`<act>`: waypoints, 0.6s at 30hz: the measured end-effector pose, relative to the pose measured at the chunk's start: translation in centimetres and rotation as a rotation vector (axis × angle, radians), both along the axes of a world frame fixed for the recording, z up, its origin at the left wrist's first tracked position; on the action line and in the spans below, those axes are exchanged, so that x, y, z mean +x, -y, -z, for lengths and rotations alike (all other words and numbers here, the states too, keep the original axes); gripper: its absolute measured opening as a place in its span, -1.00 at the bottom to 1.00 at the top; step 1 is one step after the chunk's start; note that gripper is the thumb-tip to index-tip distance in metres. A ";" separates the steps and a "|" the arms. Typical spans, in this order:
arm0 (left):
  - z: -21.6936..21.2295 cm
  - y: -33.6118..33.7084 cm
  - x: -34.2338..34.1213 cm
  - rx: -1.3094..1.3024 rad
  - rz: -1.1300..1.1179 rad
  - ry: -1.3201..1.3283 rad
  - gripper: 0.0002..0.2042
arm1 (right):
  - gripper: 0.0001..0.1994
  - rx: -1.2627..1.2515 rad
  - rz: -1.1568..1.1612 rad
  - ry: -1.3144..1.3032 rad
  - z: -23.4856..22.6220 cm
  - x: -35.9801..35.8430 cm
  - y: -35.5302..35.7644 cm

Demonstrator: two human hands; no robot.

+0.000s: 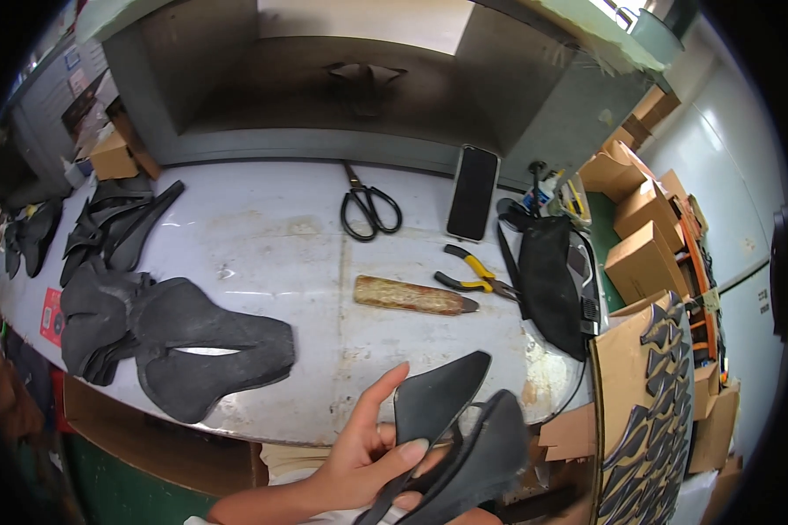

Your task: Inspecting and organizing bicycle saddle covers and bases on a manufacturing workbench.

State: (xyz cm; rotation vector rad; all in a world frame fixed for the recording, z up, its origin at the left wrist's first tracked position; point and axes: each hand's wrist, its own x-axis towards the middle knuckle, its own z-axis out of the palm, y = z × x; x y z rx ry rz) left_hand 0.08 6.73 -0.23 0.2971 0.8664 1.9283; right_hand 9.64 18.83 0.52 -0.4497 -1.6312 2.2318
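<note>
Near the bench's front edge, my left hand (365,464) grips a black pointed shoe upper (439,392) between thumb and fingers, its index finger stretched upward. A second black shoe upper (490,455), slightly blurred, is beside it on the right. My right hand (433,461) is mostly hidden behind this piece; a few fingertips show between the two parts, closed round it. Flat black shoe uppers (263,339) lie stacked on the bench to the left, with more folded black uppers (118,223) behind them.
Black scissors (370,213), a phone (473,192), yellow-black pliers (477,273) and a worn wooden-handled tool (407,295) lie on the white bench (263,236). A black pouch (552,280) sits at right. Behind stands a grey open-fronted box (324,144) with a dark piece inside; cardboard boxes (643,254) are at right.
</note>
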 end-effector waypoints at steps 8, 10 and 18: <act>0.2 -0.4 0.8 -0.077 -0.149 -0.025 -0.30 | -0.69 -0.095 0.179 -0.121 4.1 2.8 2.9; 0.2 -0.3 0.9 -0.066 -0.120 -0.010 -0.31 | -0.69 -0.105 0.189 -0.114 5.1 2.3 2.4; 0.0 -1.1 2.7 -0.121 -0.125 -0.004 -0.34 | -0.69 -0.180 0.238 -0.066 3.1 2.0 1.5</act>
